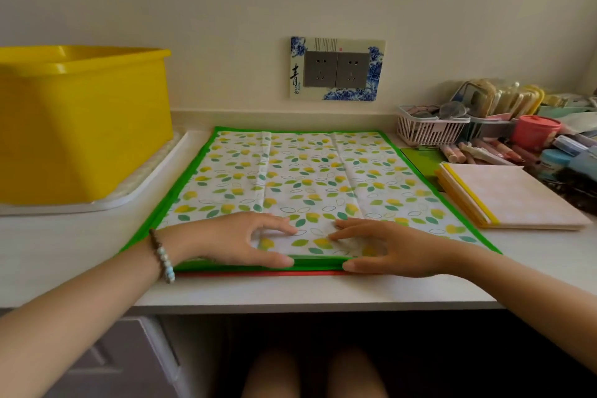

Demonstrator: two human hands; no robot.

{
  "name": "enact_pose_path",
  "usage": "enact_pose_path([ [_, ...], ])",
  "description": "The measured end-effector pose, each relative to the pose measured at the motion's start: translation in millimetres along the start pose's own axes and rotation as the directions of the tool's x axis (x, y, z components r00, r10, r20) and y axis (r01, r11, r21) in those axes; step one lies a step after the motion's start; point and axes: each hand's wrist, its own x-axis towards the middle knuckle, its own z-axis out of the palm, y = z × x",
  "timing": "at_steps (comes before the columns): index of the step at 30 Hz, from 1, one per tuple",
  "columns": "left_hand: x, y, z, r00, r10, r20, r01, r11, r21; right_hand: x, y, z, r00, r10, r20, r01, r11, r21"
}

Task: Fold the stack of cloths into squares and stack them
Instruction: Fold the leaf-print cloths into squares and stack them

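Observation:
A white cloth printed with green and yellow leaves and edged in green lies spread flat on the counter. A red edge of another cloth peeks out beneath its near border. My left hand and my right hand rest side by side on the near edge, fingers on top and thumbs at the green border. Whether they pinch the cloth is unclear. To the right sits a folded stack of pale pink cloths with yellow edges.
A yellow plastic tub stands on a white tray at the left. At the back right are a pink basket, a red-lidded jar and several small items. A wall socket is behind. The counter's front edge is near.

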Motion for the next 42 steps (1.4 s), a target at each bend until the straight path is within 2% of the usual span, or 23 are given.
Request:
enact_pose_path([
  [2, -1, 2, -11, 1.000, -0.008, -0.011, 0.008, 0.999, -0.046, 0, -2, -10, 1.000, 0.003, -0.005, -0.003, 1.000, 0.005],
  [6, -1, 7, -39, 0.996, 0.009, -0.090, -0.011, 1.000, -0.025, 3, -10, -41, 0.999, 0.017, -0.046, -0.018, 1.000, -0.020],
  [8, 2, 10, -57, 0.988, -0.005, -0.154, -0.001, 0.999, -0.039, 9, -15, -59, 0.991, 0.008, -0.135, -0.009, 1.000, -0.008],
  [10, 9, 10, -76, 0.967, -0.020, -0.253, 0.015, 1.000, -0.024, 20, -19, -77, 0.969, -0.024, -0.247, 0.002, 0.996, -0.088],
  [12, 18, 11, -91, 0.917, -0.043, -0.397, 0.059, 0.998, 0.030, 36, -21, -94, 0.926, -0.067, -0.372, -0.023, 0.972, -0.234],
  [14, 27, 14, -99, 0.831, -0.049, -0.555, 0.137, 0.983, 0.118, 53, -21, -106, 0.869, -0.107, -0.484, -0.067, 0.942, -0.330],
  [17, 42, 11, -99, 0.694, 0.031, -0.720, 0.229, 0.938, 0.262, 81, -11, -113, 0.820, -0.109, -0.562, -0.114, 0.931, -0.346],
  [20, 58, -6, -91, 0.633, 0.098, -0.768, 0.176, 0.948, 0.266, 106, 3, -111, 0.791, -0.067, -0.608, -0.140, 0.947, -0.288],
  [23, 73, -21, -79, 0.657, 0.086, -0.749, 0.164, 0.953, 0.254, 128, 15, -106, 0.776, -0.031, -0.630, -0.159, 0.957, -0.243],
  [28, 94, -36, -54, 0.791, 0.011, -0.612, 0.181, 0.951, 0.252, 162, 39, -94, 0.774, 0.044, -0.631, -0.205, 0.961, -0.185],
  [32, 107, -47, -37, 0.858, -0.060, -0.510, 0.202, 0.952, 0.230, 181, 55, -83, 0.796, 0.142, -0.588, -0.273, 0.952, -0.139],
  [36, 117, -59, -28, 0.891, -0.124, -0.436, 0.228, 0.954, 0.195, 189, 51, -69, 0.777, 0.130, -0.615, -0.267, 0.954, -0.135],
  [42, 123, -66, -19, 0.895, -0.169, -0.412, 0.243, 0.961, 0.134, 201, 19, -27, 0.875, 0.097, -0.474, -0.183, 0.973, -0.140],
])
